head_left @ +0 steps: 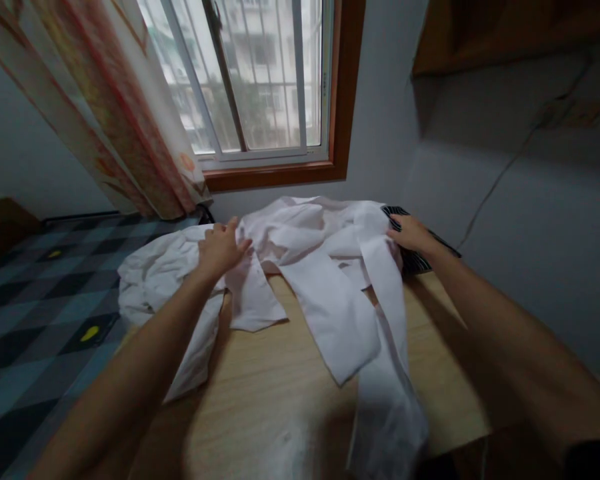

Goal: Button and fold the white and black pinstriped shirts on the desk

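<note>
A rumpled white garment (pixel 305 230) lies across the far part of the wooden table, with long strips of its cloth hanging toward me. My left hand (pixel 223 248) rests on its left part, fingers and thumb spread apart over the fabric. At the right end, my right hand (pixel 413 235) has its fingers closed on the garment's edge, beside a black cloth with thin white stripes (pixel 416 261). Further left, a bunched white cloth (pixel 153 267) spills over the table's side; whether it belongs to the same garment I cannot tell.
The light wooden table (pixel 260 380) stands below a barred window (pixel 260 87). To the left is a bed with a checked cover (pixel 35 313), beside a patterned curtain (pixel 110 100). A cable (pixel 500 180) runs down the right wall under a wooden shelf (pixel 510 40).
</note>
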Available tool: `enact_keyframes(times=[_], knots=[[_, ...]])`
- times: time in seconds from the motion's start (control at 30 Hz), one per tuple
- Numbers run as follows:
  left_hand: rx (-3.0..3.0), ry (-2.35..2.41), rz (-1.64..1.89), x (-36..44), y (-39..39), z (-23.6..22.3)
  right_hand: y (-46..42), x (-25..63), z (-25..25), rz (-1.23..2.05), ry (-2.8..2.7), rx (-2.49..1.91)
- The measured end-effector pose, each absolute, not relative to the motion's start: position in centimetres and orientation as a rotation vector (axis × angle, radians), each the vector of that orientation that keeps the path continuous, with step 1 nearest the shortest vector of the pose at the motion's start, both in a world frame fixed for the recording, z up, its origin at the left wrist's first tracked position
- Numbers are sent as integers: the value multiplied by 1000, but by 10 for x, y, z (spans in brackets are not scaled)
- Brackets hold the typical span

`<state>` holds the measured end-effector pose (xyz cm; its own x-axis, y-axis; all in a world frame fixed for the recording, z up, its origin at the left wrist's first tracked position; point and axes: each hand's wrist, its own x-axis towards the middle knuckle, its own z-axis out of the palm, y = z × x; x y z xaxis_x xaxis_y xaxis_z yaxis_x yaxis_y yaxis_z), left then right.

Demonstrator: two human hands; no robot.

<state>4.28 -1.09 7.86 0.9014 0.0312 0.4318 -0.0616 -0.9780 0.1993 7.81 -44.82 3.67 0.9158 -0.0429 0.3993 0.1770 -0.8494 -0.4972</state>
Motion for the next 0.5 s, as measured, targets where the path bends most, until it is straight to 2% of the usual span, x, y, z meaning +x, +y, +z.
enact_keyframes(times=[0.1, 0.23, 0.4, 0.5], knots=[[2902, -272, 646, 20, -15, 42, -439, 55, -8, -480, -127, -2620], [2812, -690, 460, -30, -43, 5, -422, -8, -55, -517, -63, -2727], [2703, -1191, 66, -53, -86, -25, -402, -68, -78, -451, -100, -2787], [2649, -1294, -104, -46, -102, -40, -400, -79, -81, -460, -182, -2762]])
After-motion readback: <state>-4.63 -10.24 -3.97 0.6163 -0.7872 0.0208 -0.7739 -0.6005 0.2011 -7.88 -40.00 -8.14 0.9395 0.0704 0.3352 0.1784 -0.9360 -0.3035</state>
